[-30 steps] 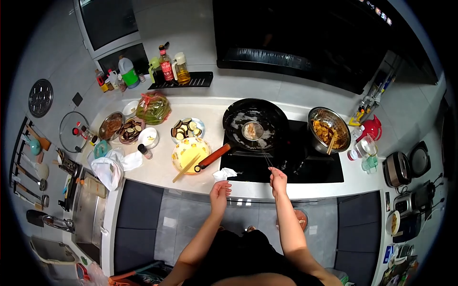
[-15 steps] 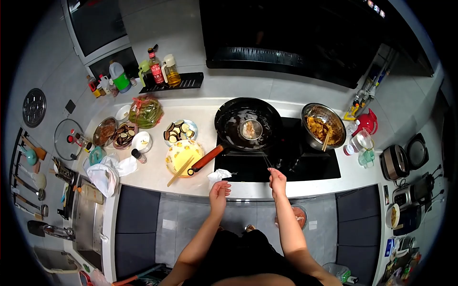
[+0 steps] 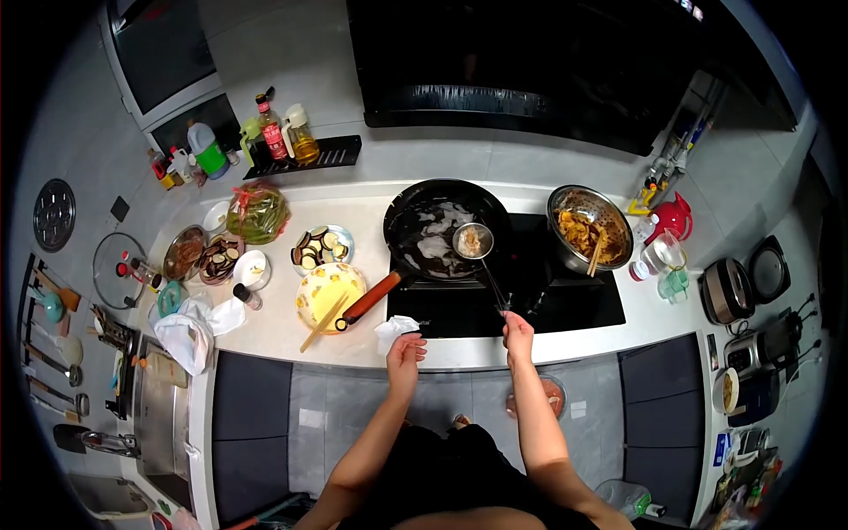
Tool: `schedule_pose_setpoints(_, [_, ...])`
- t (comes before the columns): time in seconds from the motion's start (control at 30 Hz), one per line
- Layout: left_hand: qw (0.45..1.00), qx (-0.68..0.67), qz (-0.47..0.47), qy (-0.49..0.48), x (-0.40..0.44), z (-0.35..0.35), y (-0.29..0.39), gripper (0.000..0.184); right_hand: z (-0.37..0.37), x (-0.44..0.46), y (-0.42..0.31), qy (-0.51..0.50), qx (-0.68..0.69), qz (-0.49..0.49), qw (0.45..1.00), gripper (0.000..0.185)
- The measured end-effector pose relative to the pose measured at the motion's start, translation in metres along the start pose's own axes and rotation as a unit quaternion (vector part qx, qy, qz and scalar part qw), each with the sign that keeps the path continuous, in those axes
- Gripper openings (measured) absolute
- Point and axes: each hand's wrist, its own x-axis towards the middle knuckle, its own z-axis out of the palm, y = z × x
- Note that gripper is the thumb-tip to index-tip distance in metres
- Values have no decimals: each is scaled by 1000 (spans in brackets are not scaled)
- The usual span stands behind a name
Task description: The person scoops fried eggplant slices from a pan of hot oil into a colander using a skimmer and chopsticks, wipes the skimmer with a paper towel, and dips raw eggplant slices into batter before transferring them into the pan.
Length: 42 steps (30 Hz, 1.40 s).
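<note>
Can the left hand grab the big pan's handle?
Probably yes: the left hand looks empty, and the orange handle sticks out on its side. Only a crumpled white tissue or cloth lies between them.

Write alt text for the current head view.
A person's right hand holds a long-handled strainer over a black wok on a stovetop; the left hand is near a crumpled white tissue. Right of the wok is a metal bowl of browned food with chopsticks, and left of it a yellow patterned bowl and a plate of dark-skinned slices.
</note>
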Motion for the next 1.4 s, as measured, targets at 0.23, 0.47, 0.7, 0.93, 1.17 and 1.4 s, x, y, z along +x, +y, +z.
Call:
schedule_pose_setpoints(0.23, [1000,0,-2,-8,2,9,-6,17,-9,4,-6,-17,20,-10,1000,18])
schedule_pose_setpoints(0.47, [1000,-4,-5,-14,5,15,-10,17,-14,7,-6,-20,18,0,1000,19])
schedule_pose_setpoints(0.7, [1000,-2,-6,-13,6,19,-9,17,-15,11,-7,-30,22,0,999,19])
schedule_pose_setpoints(0.93, [1000,3,-6,-12,7,21,-7,17,-15,10,-11,-32,35,5,999,18])
schedule_pose_setpoints(1.17, [1000,4,0,-15,6,21,-10,17,-15,7,-16,-42,42,7,998,17])
schedule_pose_setpoints(1.4, [1000,2,-6,-15,4,21,-10,17,-17,6,-16,-41,31,15,999,17])
